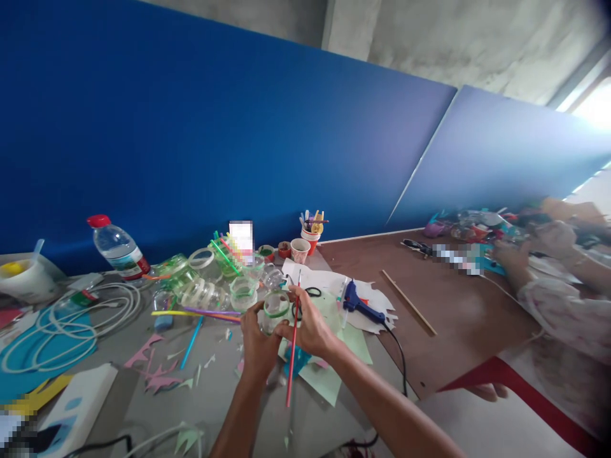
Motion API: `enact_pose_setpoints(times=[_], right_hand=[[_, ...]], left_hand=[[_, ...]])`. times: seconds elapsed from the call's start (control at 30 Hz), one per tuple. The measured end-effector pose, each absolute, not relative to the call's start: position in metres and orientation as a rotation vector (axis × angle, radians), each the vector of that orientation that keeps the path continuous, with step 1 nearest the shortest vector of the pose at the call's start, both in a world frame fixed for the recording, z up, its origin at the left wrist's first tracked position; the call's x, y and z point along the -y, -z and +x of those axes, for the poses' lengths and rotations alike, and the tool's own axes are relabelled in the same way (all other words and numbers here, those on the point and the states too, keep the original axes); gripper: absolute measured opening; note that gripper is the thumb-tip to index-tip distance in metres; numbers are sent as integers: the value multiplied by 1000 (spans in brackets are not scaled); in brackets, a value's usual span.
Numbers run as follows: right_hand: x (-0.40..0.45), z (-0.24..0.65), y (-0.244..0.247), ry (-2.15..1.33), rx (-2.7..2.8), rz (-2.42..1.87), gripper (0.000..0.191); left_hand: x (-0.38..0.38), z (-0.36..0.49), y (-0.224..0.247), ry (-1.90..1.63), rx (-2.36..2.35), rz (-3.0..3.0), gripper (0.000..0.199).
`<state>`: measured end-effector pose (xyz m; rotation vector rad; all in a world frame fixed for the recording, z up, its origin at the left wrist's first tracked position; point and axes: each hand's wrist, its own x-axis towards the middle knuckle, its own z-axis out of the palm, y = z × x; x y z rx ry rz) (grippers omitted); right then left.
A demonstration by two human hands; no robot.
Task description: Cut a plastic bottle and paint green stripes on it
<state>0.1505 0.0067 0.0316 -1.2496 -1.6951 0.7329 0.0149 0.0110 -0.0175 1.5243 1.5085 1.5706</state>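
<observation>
Near the middle of the view, my left hand [258,340] is closed around the side of a clear plastic cup piece [275,313] with a green band at its rim. My right hand [309,324] holds a thin red paintbrush [292,356], its bristles pointing up and its handle slanting down. Some right fingers also touch the lower right of the cup piece. Behind the hands lie black-handled scissors [312,292], partly hidden. Pale green paper [356,343] and a crumpled blue piece [298,361] are beneath and beside my right hand.
A blue glue gun [360,304] with a black cord lies right of my hands. Cut bottles [205,294], straws [228,254] and a paper cup [300,250] stand behind. A capped bottle [119,249] and coiled white cable [71,324] are left. Another person's hands [513,257] work at far right.
</observation>
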Motion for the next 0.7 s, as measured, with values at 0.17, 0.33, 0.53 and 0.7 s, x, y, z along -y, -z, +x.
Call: enact_pose_setpoints(times=[0.17,0.33,0.53,0.7], right_hand=[[-5,147,-27,-636,1700,-1303,73],[-5,142,-26,-542,1728,-1326,75],[-7,138,-25,-451,1766,-1329,79],[-9,138,-23,-446,1786,-1280,78]], left_hand=[[-10,18,20,-1602,-1534,1515,51],[-8,19,20,-1634,-1546,1547,51],[-8,20,24,-1661,-1564,1649,48],[-6,20,23,-1655,-1566,1727,51]])
